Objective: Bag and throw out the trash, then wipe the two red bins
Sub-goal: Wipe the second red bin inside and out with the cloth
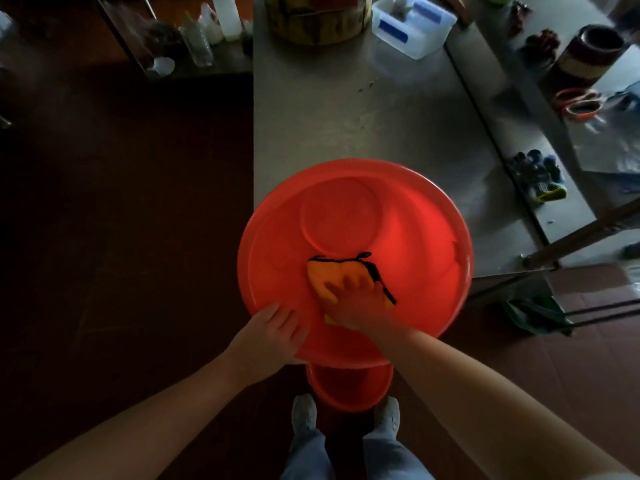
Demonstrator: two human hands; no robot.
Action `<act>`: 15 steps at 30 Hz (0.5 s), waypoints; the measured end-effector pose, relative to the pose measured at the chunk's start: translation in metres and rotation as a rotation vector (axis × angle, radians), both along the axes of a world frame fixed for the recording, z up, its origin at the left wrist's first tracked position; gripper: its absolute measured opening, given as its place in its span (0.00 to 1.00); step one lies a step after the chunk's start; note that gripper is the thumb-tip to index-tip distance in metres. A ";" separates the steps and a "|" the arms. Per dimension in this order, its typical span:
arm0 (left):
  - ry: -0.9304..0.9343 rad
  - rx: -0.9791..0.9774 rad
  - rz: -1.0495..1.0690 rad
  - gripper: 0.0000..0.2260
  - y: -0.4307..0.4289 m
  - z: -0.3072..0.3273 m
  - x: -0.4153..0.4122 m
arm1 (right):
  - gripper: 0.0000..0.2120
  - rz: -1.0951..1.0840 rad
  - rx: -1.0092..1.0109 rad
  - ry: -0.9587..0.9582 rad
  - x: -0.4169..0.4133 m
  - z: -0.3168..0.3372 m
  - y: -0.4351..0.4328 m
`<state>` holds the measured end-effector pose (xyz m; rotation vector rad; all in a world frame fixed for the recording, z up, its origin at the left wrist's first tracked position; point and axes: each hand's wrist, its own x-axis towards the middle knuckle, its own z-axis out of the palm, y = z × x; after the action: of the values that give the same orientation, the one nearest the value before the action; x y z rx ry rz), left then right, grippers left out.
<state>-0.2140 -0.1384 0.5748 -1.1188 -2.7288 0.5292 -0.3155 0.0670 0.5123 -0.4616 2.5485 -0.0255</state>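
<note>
Item: large red bin, tilted on the steel table edge; light, stiff, slick plastic, I judge. My left hand grips the near rim (best hold); right hand, fingers spread, presses the soft orange cloth inside.

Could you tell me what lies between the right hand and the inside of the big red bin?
An orange cloth with black edging lies there, pressed flat by the right hand against the red bin wall, seen in the head view.

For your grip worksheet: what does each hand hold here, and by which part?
The left hand grips the large red bin by its near rim. The right hand presses flat on the orange cloth inside it, not gripping.
</note>
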 end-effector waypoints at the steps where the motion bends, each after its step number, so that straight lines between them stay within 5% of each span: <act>1: -0.010 -0.010 0.005 0.28 0.000 -0.001 0.001 | 0.34 0.020 0.024 0.022 -0.002 0.001 0.008; 8: -0.054 -0.050 0.051 0.29 0.008 -0.006 0.005 | 0.29 -0.050 0.122 0.206 -0.038 0.010 0.066; 11: -0.051 -0.103 0.049 0.29 0.013 -0.003 0.000 | 0.28 0.029 0.222 0.126 -0.027 0.009 0.062; 15: -0.029 -0.122 0.019 0.30 0.027 -0.003 -0.003 | 0.35 -0.093 0.072 -0.025 0.007 0.007 0.027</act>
<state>-0.2169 -0.1117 0.5713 -1.1367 -2.7672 0.6963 -0.3082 0.0944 0.5190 -0.3132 2.5348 0.0256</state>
